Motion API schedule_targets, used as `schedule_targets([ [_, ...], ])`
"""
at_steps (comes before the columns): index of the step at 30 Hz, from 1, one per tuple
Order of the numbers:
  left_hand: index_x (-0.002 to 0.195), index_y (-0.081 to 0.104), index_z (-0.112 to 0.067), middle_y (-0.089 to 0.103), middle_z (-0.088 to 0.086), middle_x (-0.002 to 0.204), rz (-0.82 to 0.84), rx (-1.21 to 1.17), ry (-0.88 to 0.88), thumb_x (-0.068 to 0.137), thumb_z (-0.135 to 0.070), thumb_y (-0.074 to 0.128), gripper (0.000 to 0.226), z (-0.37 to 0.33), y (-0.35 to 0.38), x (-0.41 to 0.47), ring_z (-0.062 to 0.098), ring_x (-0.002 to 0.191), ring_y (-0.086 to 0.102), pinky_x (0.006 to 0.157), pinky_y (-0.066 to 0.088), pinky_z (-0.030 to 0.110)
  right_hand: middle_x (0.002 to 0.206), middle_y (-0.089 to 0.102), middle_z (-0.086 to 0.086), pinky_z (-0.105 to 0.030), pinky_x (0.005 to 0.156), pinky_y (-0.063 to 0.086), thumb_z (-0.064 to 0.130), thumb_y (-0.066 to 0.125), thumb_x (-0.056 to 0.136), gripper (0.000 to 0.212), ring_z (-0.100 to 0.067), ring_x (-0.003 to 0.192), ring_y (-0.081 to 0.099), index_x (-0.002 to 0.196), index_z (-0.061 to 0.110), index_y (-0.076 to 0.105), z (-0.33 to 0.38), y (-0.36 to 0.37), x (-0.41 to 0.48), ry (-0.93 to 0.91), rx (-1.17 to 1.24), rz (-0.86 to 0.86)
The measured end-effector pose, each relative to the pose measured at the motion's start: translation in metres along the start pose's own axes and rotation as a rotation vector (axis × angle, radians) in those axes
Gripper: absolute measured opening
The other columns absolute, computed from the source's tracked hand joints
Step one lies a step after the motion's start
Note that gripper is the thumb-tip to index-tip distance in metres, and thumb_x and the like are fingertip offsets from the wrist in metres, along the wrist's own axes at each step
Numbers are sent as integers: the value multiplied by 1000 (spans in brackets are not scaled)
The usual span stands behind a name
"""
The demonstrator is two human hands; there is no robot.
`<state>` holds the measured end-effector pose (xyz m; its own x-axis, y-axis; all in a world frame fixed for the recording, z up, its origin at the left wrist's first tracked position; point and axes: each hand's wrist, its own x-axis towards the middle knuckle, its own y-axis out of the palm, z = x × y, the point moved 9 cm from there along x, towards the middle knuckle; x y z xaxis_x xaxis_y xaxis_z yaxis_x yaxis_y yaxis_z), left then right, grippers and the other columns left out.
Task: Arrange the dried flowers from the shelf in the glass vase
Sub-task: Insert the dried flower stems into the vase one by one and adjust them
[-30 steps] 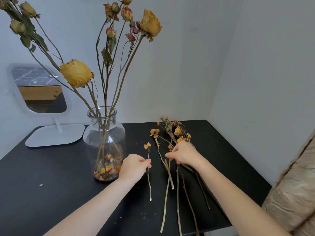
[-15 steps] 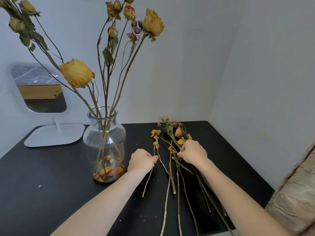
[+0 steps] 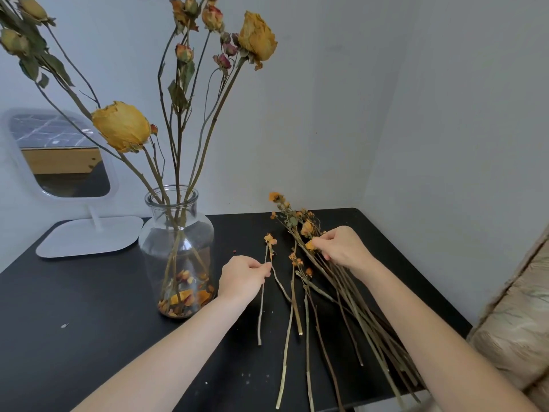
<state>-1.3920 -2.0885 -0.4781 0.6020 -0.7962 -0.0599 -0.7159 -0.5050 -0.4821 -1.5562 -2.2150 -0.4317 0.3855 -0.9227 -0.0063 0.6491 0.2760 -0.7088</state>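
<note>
A clear glass vase (image 3: 178,251) stands on the black table (image 3: 89,307), holding tall dried roses (image 3: 121,126) with loose petals at its bottom. To its right, several thin dried flower stems (image 3: 309,295) with small orange heads lie spread on the table. My left hand (image 3: 242,278) pinches one thin stem (image 3: 261,307) with a small orange flower, just right of the vase. My right hand (image 3: 341,246) grips a bundle of stems (image 3: 356,307) near their orange heads, lifted at an angle.
A white stand mirror (image 3: 59,156) with a flat white base (image 3: 89,236) sits at the back left. White walls close the back and right. A beige patterned cushion (image 3: 517,337) lies beyond the table's right edge. Crumbs dot the table front.
My left hand has taken hold of the thin single stem and tilted it up. My right hand gathered the bundle and moved it right and back, heads raised.
</note>
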Motion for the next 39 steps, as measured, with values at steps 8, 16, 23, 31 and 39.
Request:
schedule_targets([
  [8,76,71,-28,57,-10,61,23,-248,121,88,-29,60,17,-32,-50,-54,6,60,53,54,41,14,32,40,10,-21,55,34,22,52,91,34,0,27,34,57,16,53,39,-41,-4,-99,388,-91],
  [16,80,76,-33,70,-12,64,-163,-357,329,78,-25,70,10,-45,-149,-109,-2,50,55,50,43,7,37,48,11,-10,38,37,20,52,92,20,2,33,42,73,18,59,85,-49,-15,-176,615,-164],
  [23,83,72,-28,72,-12,72,-697,-614,425,85,-20,65,11,-34,-266,-129,1,44,46,54,44,13,40,49,10,-12,36,32,22,54,91,16,0,34,37,76,22,61,109,-45,-21,-213,686,-171],
  [31,93,71,-20,73,-8,91,-667,-686,512,86,-21,64,10,-71,-287,-105,4,38,36,44,38,11,51,50,6,-12,36,32,20,54,91,11,0,33,38,82,20,61,117,-38,-26,-217,680,-157],
  [39,88,69,-25,72,-10,89,-638,-478,467,87,-24,63,7,-64,-264,-80,1,42,44,44,40,10,52,49,4,-16,40,32,18,54,90,13,-4,38,37,80,18,61,119,-38,-32,-220,656,-157],
])
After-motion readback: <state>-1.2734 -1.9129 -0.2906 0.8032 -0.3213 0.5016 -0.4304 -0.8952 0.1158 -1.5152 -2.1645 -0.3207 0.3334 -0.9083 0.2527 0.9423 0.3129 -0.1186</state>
